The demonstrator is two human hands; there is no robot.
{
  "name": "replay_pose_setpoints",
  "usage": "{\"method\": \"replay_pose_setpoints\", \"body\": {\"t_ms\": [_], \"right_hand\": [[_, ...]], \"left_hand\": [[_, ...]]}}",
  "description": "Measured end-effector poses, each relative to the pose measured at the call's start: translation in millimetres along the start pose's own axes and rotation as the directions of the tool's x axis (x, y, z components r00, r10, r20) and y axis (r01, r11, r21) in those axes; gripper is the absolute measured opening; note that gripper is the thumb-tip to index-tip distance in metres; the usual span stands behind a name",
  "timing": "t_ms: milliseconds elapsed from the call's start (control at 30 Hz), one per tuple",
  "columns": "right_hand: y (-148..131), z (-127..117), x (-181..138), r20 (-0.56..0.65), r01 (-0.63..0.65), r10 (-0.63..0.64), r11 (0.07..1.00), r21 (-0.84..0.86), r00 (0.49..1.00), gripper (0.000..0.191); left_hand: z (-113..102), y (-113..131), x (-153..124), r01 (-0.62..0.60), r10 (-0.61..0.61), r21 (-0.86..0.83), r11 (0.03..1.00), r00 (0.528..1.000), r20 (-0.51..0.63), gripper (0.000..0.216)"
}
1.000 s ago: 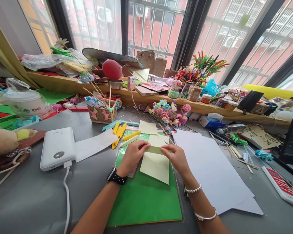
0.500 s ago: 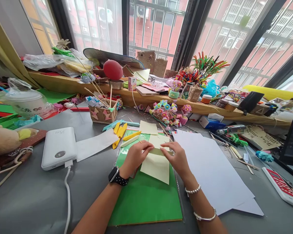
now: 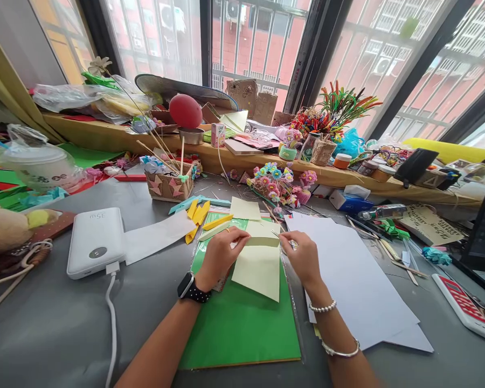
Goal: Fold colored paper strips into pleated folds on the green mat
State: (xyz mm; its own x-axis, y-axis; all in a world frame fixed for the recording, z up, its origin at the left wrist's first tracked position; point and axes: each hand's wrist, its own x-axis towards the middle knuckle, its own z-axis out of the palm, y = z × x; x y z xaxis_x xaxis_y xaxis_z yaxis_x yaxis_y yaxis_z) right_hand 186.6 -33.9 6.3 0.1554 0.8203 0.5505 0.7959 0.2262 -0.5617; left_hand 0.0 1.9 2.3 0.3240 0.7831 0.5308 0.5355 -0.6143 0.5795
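Note:
A pale yellow sheet of paper (image 3: 257,271) with a folded upper edge lies over a green sheet (image 3: 242,334) in front of me. My left hand (image 3: 223,254), wearing a black watch, pinches the left end of the fold. At its right end, my right hand (image 3: 302,256) has thumb and forefinger closed on the paper's edge. The fold stretches between both hands. Beyond it lies another pale yellow piece (image 3: 246,208). Yellow folded strips (image 3: 197,218) and light blue strips (image 3: 186,206) sit just past my left hand.
White sheets (image 3: 351,280) spread out on the right. To the left are a white power bank (image 3: 97,242) with its cable and a white paper strip (image 3: 157,237). A cardboard box with sticks (image 3: 170,186) and crocheted flowers (image 3: 277,186) stand behind. A calculator (image 3: 464,307) lies far right.
My right hand has shifted right along the fold, from near the middle to the paper's right end. My left hand has moved slightly left, so the hands are farther apart.

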Motion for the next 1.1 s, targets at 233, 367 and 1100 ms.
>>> {"method": "replay_pose_setpoints", "body": {"t_ms": [233, 367, 1100], "right_hand": [[-12, 9, -5, 0.149, 0.192, -0.2, 0.979, 0.064, 0.969, 0.01], [-12, 11, -7, 0.163, 0.157, -0.159, 0.987, 0.024, 0.974, 0.013], [5, 4, -2, 0.004, 0.067, -0.067, 0.99, -0.124, 0.998, 0.017]], "left_hand": [[2, 5, 0, -0.086, 0.091, -0.074, 0.994, 0.994, 0.068, 0.015], [-1, 2, 1, -0.057, 0.058, -0.056, 0.997, 0.998, 0.005, 0.015], [2, 0, -2, -0.112, 0.112, 0.076, 0.991, 0.994, 0.003, 0.017]]}}
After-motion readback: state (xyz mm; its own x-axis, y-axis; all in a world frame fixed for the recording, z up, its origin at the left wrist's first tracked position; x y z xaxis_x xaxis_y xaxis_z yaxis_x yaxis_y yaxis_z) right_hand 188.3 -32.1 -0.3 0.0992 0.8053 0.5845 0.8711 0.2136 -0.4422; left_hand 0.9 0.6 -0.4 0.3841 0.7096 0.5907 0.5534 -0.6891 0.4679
